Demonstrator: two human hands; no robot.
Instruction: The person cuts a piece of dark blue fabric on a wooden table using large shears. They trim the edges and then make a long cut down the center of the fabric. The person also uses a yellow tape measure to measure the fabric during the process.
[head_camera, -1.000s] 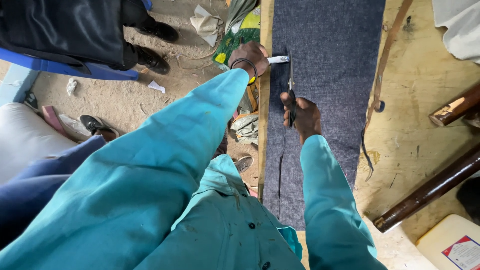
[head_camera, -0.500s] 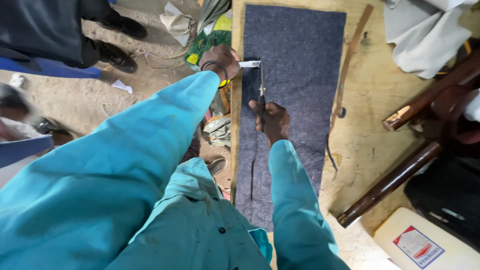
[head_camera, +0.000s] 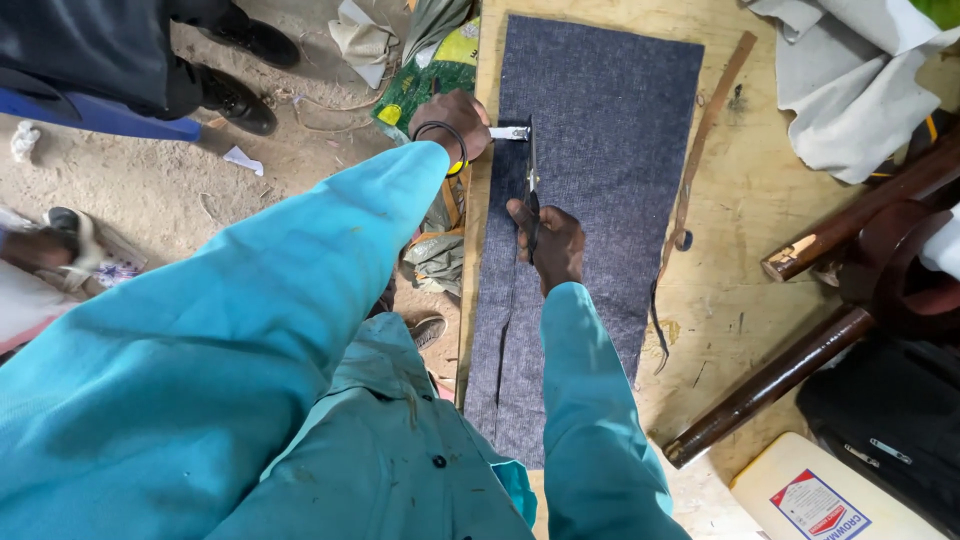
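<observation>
We extend both teal-sleeved arms forward: left hand (head_camera: 455, 122) clenched farther out, right hand (head_camera: 548, 240) clenched nearer, fingers curled.

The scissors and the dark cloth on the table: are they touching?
Touching. The head view shows the scissors, held in the right hand, with blades lying in the grey cloth at the end of a cut slit.
</observation>
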